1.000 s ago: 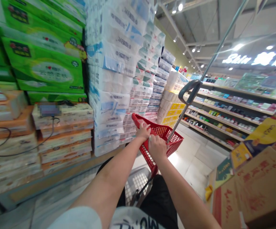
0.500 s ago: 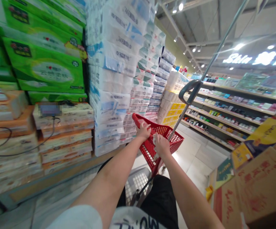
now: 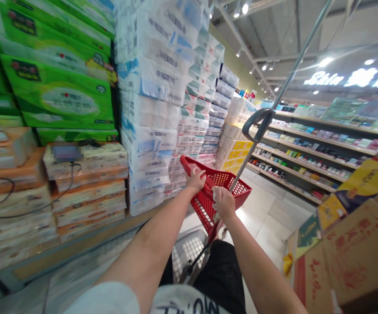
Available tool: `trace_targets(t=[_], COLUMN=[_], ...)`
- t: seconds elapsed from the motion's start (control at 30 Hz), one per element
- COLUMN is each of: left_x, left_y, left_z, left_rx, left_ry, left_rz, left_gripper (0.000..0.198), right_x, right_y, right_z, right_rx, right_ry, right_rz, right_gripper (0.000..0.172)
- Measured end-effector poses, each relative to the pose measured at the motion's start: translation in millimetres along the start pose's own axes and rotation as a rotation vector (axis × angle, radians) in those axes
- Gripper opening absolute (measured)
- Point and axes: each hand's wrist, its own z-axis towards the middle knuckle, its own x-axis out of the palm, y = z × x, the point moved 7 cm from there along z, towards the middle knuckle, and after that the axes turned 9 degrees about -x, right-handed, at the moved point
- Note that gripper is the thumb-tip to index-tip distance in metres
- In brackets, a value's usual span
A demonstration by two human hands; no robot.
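Note:
A red shopping cart (image 3: 205, 211) with a perforated basket stands in front of my body. My left hand (image 3: 195, 180) is closed on its red handle, left of the middle. Nearer the handle's right part, my right hand (image 3: 224, 202) is closed around a crumpled whitish thing (image 3: 215, 205), too small to make out. A metal pole (image 3: 293, 69) with a dark looped grip (image 3: 258, 124) rises from the basket toward the upper right. Under the handle, a grey lower basket (image 3: 189, 250) shows between my legs.
White tissue packs (image 3: 156, 104) are stacked high ahead on the left, beside green packs (image 3: 66, 96) and orange-white packs (image 3: 89, 183). Cardboard boxes (image 3: 362, 257) stand close on the right. Shelves of small goods (image 3: 319, 157) line the back right, past a pale tiled floor (image 3: 274, 209).
My right hand has shifted slightly right and away from the handle, with the whitish thing still in it. My left hand stays on the handle. The surroundings have shifted slightly in view.

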Motion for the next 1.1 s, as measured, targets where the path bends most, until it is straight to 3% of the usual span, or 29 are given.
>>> trace_targets(t=[0.13, 0.27, 0.47, 0.6, 0.7, 0.77, 0.87, 0.93, 1.0, 1.1], left_x=[-1.4, -2.2, -1.5, -4.5, -5.0, -4.4, -3.5, -3.2, -3.9, -7.1], left_y=[-2, -1, 0, 0, 0, 1, 0, 1, 2, 2], left_z=[-1, 1, 2, 0, 0, 1, 3, 3, 1, -2], left_rx=[0.052, 0.056, 0.031, 0.031, 0.016, 0.007, 0.013, 0.009, -0.007, 0.005], left_ry=[-0.017, -0.022, -0.003, -0.007, 0.003, 0.008, 0.004, 0.007, 0.014, 0.002], left_rz=[0.018, 0.022, 0.027, 0.025, 0.033, 0.034, 0.036, 0.035, 0.029, 0.033], left_gripper=[0.039, 0.039, 0.04, 0.04, 0.041, 0.04, 0.04, 0.04, 0.04, 0.04], right_x=[0, -3, -11, -14, -18, -18, -7, 2, 7, 9], right_y=[7, 5, 3, 17, 17, 16, 18, 22, 28, 35], right_z=[-19, -39, -7, -25, -31, -17, 11, 18, 14, 2], right_rx=[-0.166, -0.252, -0.105, -0.223, -0.227, -0.17, -0.053, 0.028, 0.056, -0.021], right_ry=[-0.12, -0.243, -0.125, -0.184, -0.173, -0.077, 0.194, 0.282, 0.23, 0.108], right_rz=[-0.108, -0.148, -0.176, -0.239, -0.308, -0.359, -0.409, -0.417, -0.422, -0.401], right_gripper=[0.03, 0.032, 0.03, 0.029, 0.03, 0.029, 0.037, 0.039, 0.037, 0.034])
